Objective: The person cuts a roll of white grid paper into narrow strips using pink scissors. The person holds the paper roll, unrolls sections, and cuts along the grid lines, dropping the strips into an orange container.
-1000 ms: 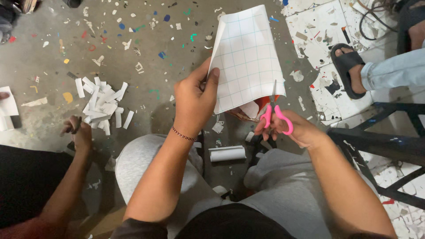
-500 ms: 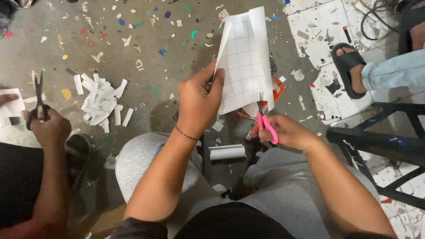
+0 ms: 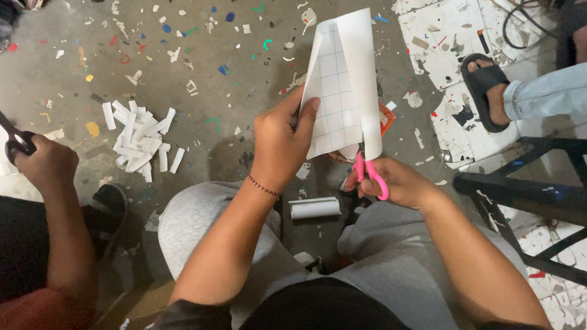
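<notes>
Paper (image 3: pixel 342 91) with a grid stands at upper centre of the frame. At far left, another person's hand (image 3: pixel 43 165) grips dark scissors, near cut strips (image 3: pixel 140 137) on the floor. Left hand (image 3: pixel 281 140) pinches the paper's edge; right hand (image 3: pixel 397 183) holds pink scissors (image 3: pixel 370 174) at its lower edge. Cutting seems underway; a straight cut needs the paper steady.

sheet: the gridded paper (image 3: pixel 335 98) I hold has narrowed, its right strip now folding away along the cut | scissors: my pink scissors (image 3: pixel 371 174) sit further up under its lower edge | neighbour: the co-worker's hand (image 3: pixel 46 165) has risen, gripping black scissors (image 3: pixel 15 139)
</notes>
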